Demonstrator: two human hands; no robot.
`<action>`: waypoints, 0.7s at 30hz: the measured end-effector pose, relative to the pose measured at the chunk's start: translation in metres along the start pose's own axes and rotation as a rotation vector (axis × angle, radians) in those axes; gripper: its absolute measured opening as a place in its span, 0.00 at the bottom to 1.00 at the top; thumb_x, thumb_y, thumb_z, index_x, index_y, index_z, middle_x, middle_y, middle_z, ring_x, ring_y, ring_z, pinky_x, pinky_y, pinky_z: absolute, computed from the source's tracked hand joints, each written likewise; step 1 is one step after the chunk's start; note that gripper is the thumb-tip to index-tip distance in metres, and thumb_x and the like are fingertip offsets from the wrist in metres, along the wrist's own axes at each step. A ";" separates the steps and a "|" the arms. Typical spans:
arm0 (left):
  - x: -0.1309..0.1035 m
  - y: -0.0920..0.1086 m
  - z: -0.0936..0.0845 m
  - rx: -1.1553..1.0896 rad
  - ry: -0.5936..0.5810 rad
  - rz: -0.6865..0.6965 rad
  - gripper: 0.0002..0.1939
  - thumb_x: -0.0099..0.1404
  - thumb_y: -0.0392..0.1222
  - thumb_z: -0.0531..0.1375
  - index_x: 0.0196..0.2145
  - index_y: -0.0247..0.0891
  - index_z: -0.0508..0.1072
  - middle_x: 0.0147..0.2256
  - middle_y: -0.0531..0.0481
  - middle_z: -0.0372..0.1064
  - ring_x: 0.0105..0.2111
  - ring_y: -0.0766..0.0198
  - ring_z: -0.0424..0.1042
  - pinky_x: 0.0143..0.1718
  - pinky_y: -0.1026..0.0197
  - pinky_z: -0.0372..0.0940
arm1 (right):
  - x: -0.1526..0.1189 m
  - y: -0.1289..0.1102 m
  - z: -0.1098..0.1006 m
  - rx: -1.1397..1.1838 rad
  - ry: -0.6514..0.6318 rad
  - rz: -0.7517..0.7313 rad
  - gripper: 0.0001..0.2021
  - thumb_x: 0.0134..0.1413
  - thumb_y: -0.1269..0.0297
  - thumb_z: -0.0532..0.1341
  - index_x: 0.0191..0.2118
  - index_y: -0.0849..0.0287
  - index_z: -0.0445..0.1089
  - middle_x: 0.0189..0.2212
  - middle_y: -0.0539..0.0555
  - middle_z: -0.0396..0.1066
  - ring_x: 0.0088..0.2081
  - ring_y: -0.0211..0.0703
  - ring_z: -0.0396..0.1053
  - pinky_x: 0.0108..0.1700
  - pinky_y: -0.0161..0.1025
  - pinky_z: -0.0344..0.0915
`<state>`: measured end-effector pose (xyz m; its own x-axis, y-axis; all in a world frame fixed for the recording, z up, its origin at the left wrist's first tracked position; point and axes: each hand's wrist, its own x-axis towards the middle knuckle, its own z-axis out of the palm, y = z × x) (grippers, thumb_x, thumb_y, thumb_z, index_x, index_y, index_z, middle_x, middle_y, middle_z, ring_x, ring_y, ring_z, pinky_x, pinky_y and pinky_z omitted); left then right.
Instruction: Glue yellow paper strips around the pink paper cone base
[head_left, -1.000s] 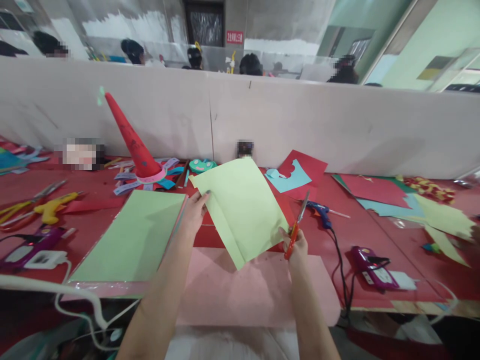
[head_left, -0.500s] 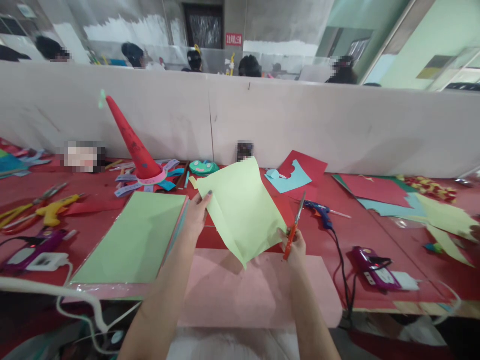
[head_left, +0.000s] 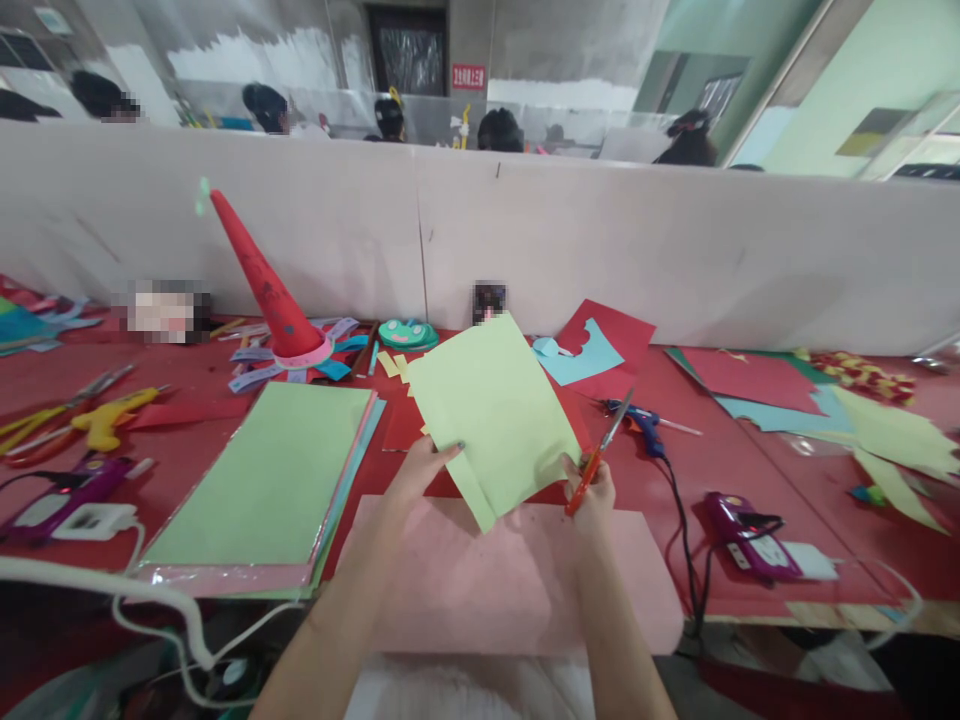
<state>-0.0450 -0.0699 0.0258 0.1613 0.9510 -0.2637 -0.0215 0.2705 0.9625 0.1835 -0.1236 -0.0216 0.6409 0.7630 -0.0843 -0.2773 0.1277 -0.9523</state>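
Note:
A sheet of light green paper (head_left: 495,410) is held up, tilted, between both hands above the table. My left hand (head_left: 424,465) pinches its lower left edge, thumb on top, where a crease runs along the side. At the lower right corner my right hand (head_left: 592,490) grips the paper and also carries a pair of orange-handled scissors (head_left: 596,460), blades pointing up and away. Below the hands lies a pink sheet (head_left: 517,590) at the table's front edge. Small yellow paper strips (head_left: 390,365) show just beyond the sheet's left corner.
On the left is a stack of coloured paper (head_left: 262,480), with a red cone hat (head_left: 274,290) behind it. A blue glue gun (head_left: 645,425) and purple power strip (head_left: 754,540) lie right, a yellow glue gun (head_left: 112,420) far left. A white partition (head_left: 637,240) stands behind.
My left hand has slid down and right along the paper's left edge. The sheet has flattened somewhat, uncovering more yellow strips. The scissors in my right hand tilt further right.

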 end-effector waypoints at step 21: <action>0.019 -0.037 0.004 0.170 0.162 0.261 0.15 0.53 0.49 0.64 0.34 0.36 0.74 0.36 0.44 0.76 0.42 0.49 0.73 0.44 0.52 0.66 | -0.004 0.002 0.014 -0.183 0.020 -0.055 0.19 0.31 0.57 0.69 0.28 0.57 0.60 0.19 0.42 0.58 0.21 0.31 0.55 0.24 0.32 0.55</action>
<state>-0.0367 -0.0623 -0.0150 0.0125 0.9999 -0.0014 0.1251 -0.0001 0.9921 0.1705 -0.1180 -0.0188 0.6664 0.7448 -0.0350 -0.1082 0.0502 -0.9929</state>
